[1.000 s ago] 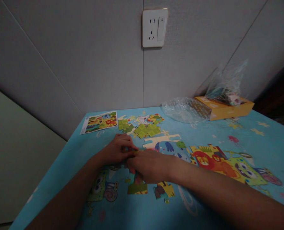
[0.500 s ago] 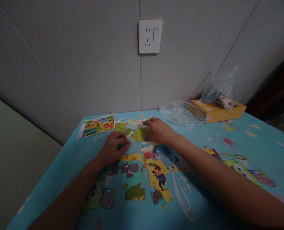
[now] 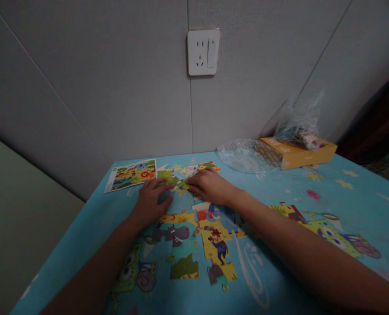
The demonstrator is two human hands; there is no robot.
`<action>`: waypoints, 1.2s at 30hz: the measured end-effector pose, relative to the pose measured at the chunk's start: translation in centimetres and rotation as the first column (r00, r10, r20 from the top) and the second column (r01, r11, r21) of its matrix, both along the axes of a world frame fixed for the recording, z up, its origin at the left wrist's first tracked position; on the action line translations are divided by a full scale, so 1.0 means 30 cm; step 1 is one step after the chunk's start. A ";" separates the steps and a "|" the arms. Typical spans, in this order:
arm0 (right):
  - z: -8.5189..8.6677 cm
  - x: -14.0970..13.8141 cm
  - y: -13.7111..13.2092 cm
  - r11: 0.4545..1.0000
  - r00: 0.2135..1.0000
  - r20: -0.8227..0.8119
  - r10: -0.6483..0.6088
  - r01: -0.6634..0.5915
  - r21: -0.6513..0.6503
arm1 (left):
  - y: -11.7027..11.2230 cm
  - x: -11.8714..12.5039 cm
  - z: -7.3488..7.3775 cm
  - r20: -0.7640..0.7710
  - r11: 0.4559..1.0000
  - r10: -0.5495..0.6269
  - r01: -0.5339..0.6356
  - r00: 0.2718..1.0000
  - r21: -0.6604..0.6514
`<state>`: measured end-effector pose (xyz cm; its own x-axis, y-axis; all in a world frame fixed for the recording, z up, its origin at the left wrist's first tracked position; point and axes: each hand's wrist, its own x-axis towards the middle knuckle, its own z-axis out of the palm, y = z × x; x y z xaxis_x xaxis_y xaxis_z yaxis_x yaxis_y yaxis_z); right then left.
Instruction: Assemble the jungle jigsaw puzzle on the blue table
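Note:
My right hand (image 3: 210, 186) is closed on a green puzzle piece (image 3: 183, 185), its fingers covering much of it. My left hand (image 3: 152, 202) rests with fingers spread beside other green puzzle pieces (image 3: 168, 177), thumb apart from the index finger; nothing shows in its grasp. Nearer me lies a partly joined jigsaw puzzle (image 3: 214, 229) with a hippo, an elephant and a figure in a hat. My right forearm hides some of its right side. A yellow puzzle piece (image 3: 210, 166) lies just beyond my right hand.
A printed picture card (image 3: 131, 175) lies at the back left. On the right are a crumpled clear plastic bag (image 3: 243, 155) and an orange box (image 3: 307, 156) with a bagged bundle on it. More puzzle pieces (image 3: 288, 211) lie beyond my right forearm. A wall socket (image 3: 203, 52) is above.
My right hand has shifted slightly left with the green puzzle piece. My left hand has opened, its fingers spreading toward the green pieces. The view has tilted a little.

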<state>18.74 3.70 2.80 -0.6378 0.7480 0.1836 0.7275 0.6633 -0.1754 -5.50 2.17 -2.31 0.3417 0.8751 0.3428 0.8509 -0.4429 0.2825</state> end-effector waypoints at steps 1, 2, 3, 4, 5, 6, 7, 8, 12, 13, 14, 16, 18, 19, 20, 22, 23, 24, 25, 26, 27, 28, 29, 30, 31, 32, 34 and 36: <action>0.005 0.002 0.005 1.000 0.999 -0.041 -0.018 0.019 0.013 | 0.006 -0.005 -0.003 -0.008 1.000 0.026 -0.026 1.000 0.012; 0.010 0.004 0.011 0.998 0.993 -0.103 -0.059 0.061 0.012 | 0.013 -0.010 -0.005 -0.017 0.998 0.056 -0.056 0.998 0.017; 0.015 0.008 0.017 0.992 0.977 -0.175 -0.122 0.123 -0.006 | 0.019 -0.016 -0.006 -0.027 0.996 0.089 -0.089 0.996 0.012; 0.021 0.012 0.024 0.978 0.946 -0.249 -0.209 0.205 -0.040 | 0.024 -0.021 -0.006 -0.034 0.993 0.117 -0.117 0.992 -0.001; 0.028 0.017 0.031 0.957 0.908 -0.304 -0.289 0.276 -0.087 | 0.028 -0.026 -0.005 -0.039 0.990 0.138 -0.139 0.990 -0.018; 0.034 0.023 0.039 0.936 0.875 -0.333 -0.352 0.325 -0.136 | 0.031 -0.030 -0.002 -0.041 0.988 0.151 -0.152 0.988 -0.034; 0.041 0.029 0.047 0.919 0.854 -0.341 -0.393 0.353 -0.176 | 0.032 -0.033 0.001 -0.038 0.986 0.158 -0.160 0.987 -0.044; 0.049 0.037 0.055 0.907 0.845 -0.333 -0.418 0.369 -0.201 | 0.033 -0.036 0.004 -0.035 0.985 0.163 -0.164 0.986 -0.049; 0.084 0.083 0.083 0.870 0.832 -0.270 -0.485 0.426 -0.248 | 0.034 -0.038 0.006 -0.025 0.980 0.191 -0.192 0.981 -0.042; 0.093 0.100 0.089 0.858 0.828 -0.246 -0.504 0.449 -0.248 | 0.037 -0.037 0.003 -0.023 0.978 0.203 -0.203 0.979 -0.037; 0.101 0.118 0.095 0.845 0.822 -0.217 -0.526 0.476 -0.243 | 0.041 -0.036 -0.001 -0.020 0.976 0.214 -0.214 0.977 -0.032; 0.110 0.159 0.107 0.811 0.802 -0.150 -0.578 0.545 -0.213 | 0.053 -0.034 -0.010 -0.013 0.971 0.238 -0.238 0.971 -0.021; 0.105 0.199 0.118 0.769 0.770 -0.074 -0.634 0.617 -0.170 | 0.066 -0.031 -0.015 -0.007 0.967 0.254 -0.254 0.967 -0.013; 0.098 0.216 0.122 0.747 0.752 -0.035 -0.658 0.647 -0.153 | 0.072 -0.029 -0.016 -0.004 0.966 0.257 -0.257 0.966 -0.009; 0.089 0.229 0.125 0.728 0.735 0.003 -0.678 0.672 -0.138 | 0.077 -0.027 -0.016 -0.002 0.966 0.258 -0.258 0.966 -0.005; 0.069 0.239 0.125 0.704 0.712 0.068 -0.699 0.702 -0.108 | 0.080 -0.023 -0.012 0.001 0.967 0.254 -0.254 0.967 0.002; 0.060 0.235 0.122 0.705 0.711 0.094 -0.697 0.703 -0.093 | 0.080 -0.021 -0.009 0.002 0.967 0.256 -0.256 0.967 0.002; 0.054 0.225 0.117 0.719 0.723 0.115 -0.681 0.690 -0.082 | 0.078 -0.019 -0.006 0.003 0.965 0.262 -0.262 0.965 0.000; 0.050 0.210 0.110 0.746 0.749 0.134 -0.649 0.661 -0.082 | 0.074 -0.017 -0.003 0.004 0.962 0.272 -0.272 0.962 -0.005; 0.048 0.189 0.101 0.783 0.786 0.153 -0.599 0.615 -0.094 | 0.071 -0.016 -0.001 0.005 0.959 0.285 -0.285 0.959 -0.011; 0.047 0.166 0.090 0.823 0.828 0.171 -0.534 0.555 -0.119 | 0.067 -0.015 0.001 0.006 0.954 0.299 -0.299 0.954 -0.017; 0.047 0.141 0.077 0.859 0.868 0.186 -0.461 0.489 -0.152 | 0.063 -0.014 0.004 0.007 0.950 0.313 -0.312 0.950 -0.022; 0.047 0.117 0.064 0.884 0.897 0.199 -0.396 0.430 -0.181 | 0.060 -0.014 0.006 0.008 0.946 0.325 -0.324 0.946 -0.024; 0.048 0.096 0.050 0.900 0.913 0.208 -0.350 0.389 -0.196 | 0.058 -0.014 0.008 0.008 0.943 0.333 -0.333 0.943 -0.026; 0.049 0.078 0.037 0.910 0.922 0.213 -0.324 0.365 -0.196 | 0.056 -0.014 0.009 0.008 0.941 0.339 -0.338 0.941 -0.025; 0.050 0.064 0.026 0.917 0.926 0.216 -0.311 0.352 -0.189 | 0.055 -0.014 0.011 0.008 0.940 0.340 -0.339 0.941 -0.023; 0.055 0.050 0.011 0.924 0.928 0.216 -0.305 0.343 -0.170 | 0.054 -0.015 0.012 0.011 0.943 0.331 -0.331 0.943 -0.014; 0.066 0.053 0.009 0.927 0.931 0.210 -0.299 0.336 -0.165 | 0.055 -0.016 0.012 0.019 0.947 0.322 -0.322 0.946 0.000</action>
